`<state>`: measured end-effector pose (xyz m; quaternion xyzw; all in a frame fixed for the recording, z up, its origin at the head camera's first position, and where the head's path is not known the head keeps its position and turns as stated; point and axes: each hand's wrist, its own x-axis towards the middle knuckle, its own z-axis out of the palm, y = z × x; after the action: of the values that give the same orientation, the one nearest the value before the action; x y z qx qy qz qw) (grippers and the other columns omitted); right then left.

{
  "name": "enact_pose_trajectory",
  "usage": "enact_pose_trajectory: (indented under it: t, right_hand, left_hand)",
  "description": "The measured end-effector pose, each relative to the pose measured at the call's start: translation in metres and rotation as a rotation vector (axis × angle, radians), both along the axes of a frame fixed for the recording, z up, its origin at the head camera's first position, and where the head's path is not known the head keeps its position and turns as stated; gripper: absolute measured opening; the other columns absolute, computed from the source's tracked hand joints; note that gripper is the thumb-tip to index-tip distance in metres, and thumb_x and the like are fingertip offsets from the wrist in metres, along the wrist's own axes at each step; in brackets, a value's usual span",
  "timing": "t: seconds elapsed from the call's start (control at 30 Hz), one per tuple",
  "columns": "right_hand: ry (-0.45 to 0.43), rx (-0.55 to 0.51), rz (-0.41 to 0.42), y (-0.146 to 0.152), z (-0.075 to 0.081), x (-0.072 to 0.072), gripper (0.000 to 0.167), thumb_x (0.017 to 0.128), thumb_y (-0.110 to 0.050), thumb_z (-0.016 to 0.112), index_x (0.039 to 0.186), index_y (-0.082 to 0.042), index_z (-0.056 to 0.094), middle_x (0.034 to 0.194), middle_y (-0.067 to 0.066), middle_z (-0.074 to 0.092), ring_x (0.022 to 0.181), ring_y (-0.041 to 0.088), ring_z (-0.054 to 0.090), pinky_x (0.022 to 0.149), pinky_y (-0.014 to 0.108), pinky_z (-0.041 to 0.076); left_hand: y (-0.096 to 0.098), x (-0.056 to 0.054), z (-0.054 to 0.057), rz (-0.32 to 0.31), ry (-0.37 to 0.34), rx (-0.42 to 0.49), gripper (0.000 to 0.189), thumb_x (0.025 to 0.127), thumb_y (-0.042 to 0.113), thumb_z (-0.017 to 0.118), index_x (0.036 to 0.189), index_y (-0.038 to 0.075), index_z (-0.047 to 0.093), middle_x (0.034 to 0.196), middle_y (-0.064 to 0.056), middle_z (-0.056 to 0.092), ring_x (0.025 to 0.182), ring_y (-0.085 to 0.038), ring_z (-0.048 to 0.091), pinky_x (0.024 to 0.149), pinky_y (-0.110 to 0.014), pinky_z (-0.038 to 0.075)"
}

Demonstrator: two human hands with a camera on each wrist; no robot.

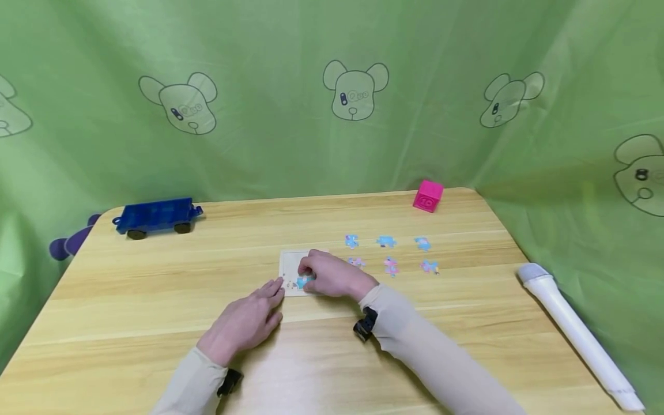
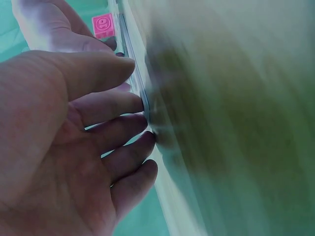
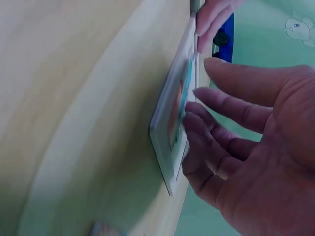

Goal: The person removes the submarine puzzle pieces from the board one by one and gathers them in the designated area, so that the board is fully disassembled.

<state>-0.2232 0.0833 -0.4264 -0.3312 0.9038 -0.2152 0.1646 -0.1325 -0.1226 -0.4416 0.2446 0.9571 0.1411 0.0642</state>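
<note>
A shallow white puzzle tray (image 1: 290, 261) lies mid-table. Inside it, near its front, sits a light-blue jigsaw piece (image 1: 302, 283). My right hand (image 1: 332, 275) reaches over the tray from the right, with loosely bent fingers touching down around the piece. The right wrist view shows the fingertips (image 3: 188, 120) at the blue surface, the thumb held away from it. My left hand (image 1: 248, 321) rests on the table, its extended fingertips against the tray's left edge. The left wrist view shows its palm (image 2: 74, 147) holding nothing.
Several blue and pink jigsaw pieces (image 1: 386, 241) lie in two rows right of the tray. A pink block (image 1: 428, 196) stands at the back right, a blue toy wagon (image 1: 159, 216) at the back left. Along the right edge lies a white tube-like object (image 1: 578, 331). A green curtain (image 1: 280, 150) hangs behind.
</note>
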Motion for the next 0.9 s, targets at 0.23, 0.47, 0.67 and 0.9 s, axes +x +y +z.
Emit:
enact_pose_trajectory:
  t: [0.23, 0.47, 0.67, 0.9]
  right_hand:
    - [-0.01, 0.016, -0.028, -0.01, -0.003, 0.001, 0.021, 0.088, -0.012, 0.074, 0.106, -0.006, 0.065, 0.097, 0.001, 0.052, 0.088, 0.016, 0.051, 0.081, 0.029, 0.047]
    - [-0.011, 0.007, -0.055, -0.011, -0.005, 0.003, 0.018, 0.088, -0.013, 0.074, 0.102, -0.009, 0.064, 0.095, 0.0, 0.05, 0.084, 0.015, 0.05, 0.078, 0.028, 0.046]
    - [-0.005, 0.002, -0.058, -0.012, -0.006, 0.004, 0.019, 0.086, -0.01, 0.075, 0.099, -0.01, 0.061, 0.095, 0.001, 0.049, 0.083, 0.016, 0.049, 0.076, 0.028, 0.045]
    - [0.024, 0.014, -0.065, -0.013, -0.006, 0.003, 0.021, 0.083, -0.011, 0.077, 0.096, -0.011, 0.061, 0.092, 0.0, 0.051, 0.086, 0.017, 0.047, 0.077, 0.029, 0.043]
  left_hand:
    - [0.001, 0.002, 0.002, 0.005, -0.002, -0.026, 0.051, 0.097, 0.023, 0.061, 0.139, -0.004, 0.051, 0.153, -0.015, 0.037, 0.138, -0.03, 0.038, 0.106, -0.047, 0.04]
    - [0.002, 0.003, 0.004, 0.01, -0.01, -0.037, 0.051, 0.097, 0.023, 0.062, 0.14, -0.003, 0.051, 0.154, -0.014, 0.036, 0.14, -0.029, 0.034, 0.105, -0.048, 0.041]
    - [0.001, 0.002, 0.003, -0.028, 0.013, -0.019, 0.053, 0.096, 0.021, 0.064, 0.14, -0.006, 0.049, 0.153, -0.016, 0.036, 0.138, -0.03, 0.037, 0.105, -0.045, 0.042]
    - [0.0, 0.0, 0.002, -0.044, 0.016, 0.006, 0.053, 0.096, 0.019, 0.064, 0.139, -0.008, 0.049, 0.152, -0.018, 0.037, 0.137, -0.031, 0.039, 0.102, -0.046, 0.045]
